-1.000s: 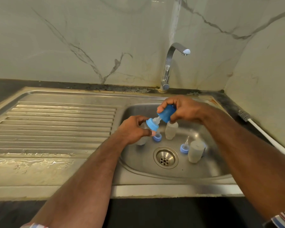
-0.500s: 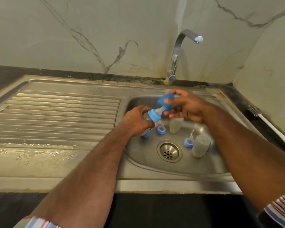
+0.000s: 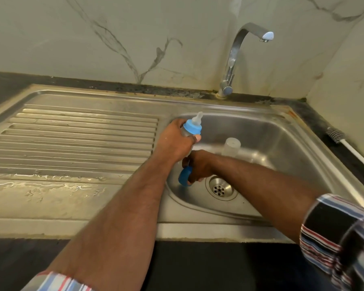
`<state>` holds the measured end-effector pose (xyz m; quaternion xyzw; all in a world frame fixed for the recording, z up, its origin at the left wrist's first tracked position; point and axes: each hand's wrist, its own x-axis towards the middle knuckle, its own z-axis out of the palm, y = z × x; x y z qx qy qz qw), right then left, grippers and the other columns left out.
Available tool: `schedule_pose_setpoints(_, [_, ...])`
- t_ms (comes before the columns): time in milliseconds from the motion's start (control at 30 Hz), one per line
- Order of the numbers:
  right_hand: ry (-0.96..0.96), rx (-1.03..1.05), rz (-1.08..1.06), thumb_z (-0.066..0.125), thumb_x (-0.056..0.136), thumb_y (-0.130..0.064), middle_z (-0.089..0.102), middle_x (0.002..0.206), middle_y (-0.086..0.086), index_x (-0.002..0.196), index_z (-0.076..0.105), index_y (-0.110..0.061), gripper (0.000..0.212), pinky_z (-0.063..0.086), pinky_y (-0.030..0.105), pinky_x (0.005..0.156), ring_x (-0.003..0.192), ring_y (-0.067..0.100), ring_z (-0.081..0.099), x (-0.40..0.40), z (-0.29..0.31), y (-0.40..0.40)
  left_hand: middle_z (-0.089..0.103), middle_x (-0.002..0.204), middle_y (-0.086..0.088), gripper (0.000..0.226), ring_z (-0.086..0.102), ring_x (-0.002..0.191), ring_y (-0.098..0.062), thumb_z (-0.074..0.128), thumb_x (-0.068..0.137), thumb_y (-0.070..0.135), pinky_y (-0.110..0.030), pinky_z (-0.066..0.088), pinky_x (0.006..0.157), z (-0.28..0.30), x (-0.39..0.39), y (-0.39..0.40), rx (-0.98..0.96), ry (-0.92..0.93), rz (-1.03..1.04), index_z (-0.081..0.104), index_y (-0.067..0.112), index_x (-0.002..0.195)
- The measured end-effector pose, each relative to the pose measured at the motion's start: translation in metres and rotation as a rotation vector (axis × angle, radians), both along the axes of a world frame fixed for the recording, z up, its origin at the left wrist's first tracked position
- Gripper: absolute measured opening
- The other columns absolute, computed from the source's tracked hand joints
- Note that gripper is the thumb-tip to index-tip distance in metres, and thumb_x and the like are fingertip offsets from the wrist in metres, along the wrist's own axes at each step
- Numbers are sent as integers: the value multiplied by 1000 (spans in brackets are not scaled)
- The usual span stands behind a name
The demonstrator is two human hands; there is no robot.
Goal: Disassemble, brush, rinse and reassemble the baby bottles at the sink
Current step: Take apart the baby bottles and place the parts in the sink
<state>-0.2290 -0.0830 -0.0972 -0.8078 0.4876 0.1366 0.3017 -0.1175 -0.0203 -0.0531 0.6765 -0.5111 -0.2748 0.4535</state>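
Mid-frame, our left hand grips the bottle upright, teat still on, over the sink edge. Our right hand holds the blue cap low by the drain. We should set the cap down gently, then unscrew the ring with a steady grip.

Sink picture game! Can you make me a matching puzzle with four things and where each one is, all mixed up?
Things:
1. baby bottle
2. blue cap
3. bottle brush
4. tap

Places:
A. on the dark counter, right of the sink
B. held up by the left hand
C. rising behind the basin, by the wall
D. in the right hand, low in the basin

Pairs: 1-B, 2-D, 3-A, 4-C
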Motion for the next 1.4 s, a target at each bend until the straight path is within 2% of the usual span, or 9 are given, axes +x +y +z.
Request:
schedule_pose_setpoints(267, [67, -19, 97, 78, 81, -8, 56, 131, 4, 130, 52, -25, 58, 51, 21, 67, 101, 17, 62, 10, -22, 0, 58, 110, 12, 49, 57, 99, -7, 77, 89, 32, -20, 41, 78, -2, -5, -4, -35, 13, 43, 56, 24, 133])
schedule_pose_setpoints(400, [31, 64, 79, 75, 84, -7, 53, 140, 2, 145, 42, -25, 72, 58, 28, 81, 102, 17, 66, 9, -12, 0, 60, 115, 11, 50, 57, 103, -9, 77, 90, 32, -25, 42, 84, 0, -4, -2, -35, 18, 26, 56, 24, 134])
schedule_pose_setpoints(567, [-200, 173, -212, 60, 96, -3, 71, 99, 16, 124, 60, -10, 29, 62, 35, 69, 71, 22, 72, -27, 30, -16, 60, 123, 12, 58, 58, 108, -9, 80, 87, 32, -21, 42, 81, 1, -4, 1, -5, 8, -39, 55, 23, 139])
schedule_pose_setpoints(633, [-508, 108, -386, 56, 101, -18, 72, 101, 18, 112, 64, -13, 15, 59, 32, 62, 69, 21, 68, -46, 61, -23, 63, 127, 10, 64, 58, 107, -9, 84, 83, 36, -20, 43, 79, 1, -5, 1, 18, -16, -70, 56, 23, 139])
schedule_pose_setpoints(700, [-733, 130, -523, 53, 99, -50, 73, 97, 13, 107, 67, -17, 36, 54, 30, 60, 65, 18, 64, -60, 95, -25, 64, 125, 7, 65, 60, 104, -10, 86, 79, 38, -24, 44, 81, 1, -7, 3, 42, -38, -88, 58, 22, 136])
schedule_pose_setpoints(800, [-607, 180, -373, 55, 79, -74, 71, 99, 13, 112, 68, -14, 70, 58, 35, 67, 67, 20, 65, -63, 121, -18, 64, 122, 9, 65, 59, 103, -8, 86, 78, 40, -25, 42, 83, 4, -11, 7, 63, -95, -119, 58, 23, 134])
schedule_pose_setpoints(900, [-471, 48, -258, 70, 78, -60, 73, 97, 18, 105, 69, -9, 58, 62, 38, 79, 71, 20, 69, -56, 119, -8, 63, 124, 9, 73, 57, 107, -7, 87, 76, 43, -23, 41, 83, 6, -13, 10, 98, -175, -169, 56, 22, 139])
schedule_pose_setpoints(1033, [-413, 54, -282, 76, 82, -47, 76, 95, 18, 104, 71, -6, 47, 62, 34, 77, 74, 20, 71, -59, 113, -8, 64, 127, 5, 76, 56, 102, -8, 91, 71, 37, -16, 40, 74, 4, -15, 10, 142, -304, -187, 54, 24, 137])
schedule_pose_setpoints(1400, [-523, 7, -182, 79, 84, -17, 76, 97, 8, 112, 74, -14, 28, 63, 34, 75, 85, 23, 76, -68, 109, -1, 68, 116, 6, 56, 61, 100, -13, 86, 78, 33, -29, 47, 86, 9, -10, 11, 158, -365, -254, 61, 27, 128])
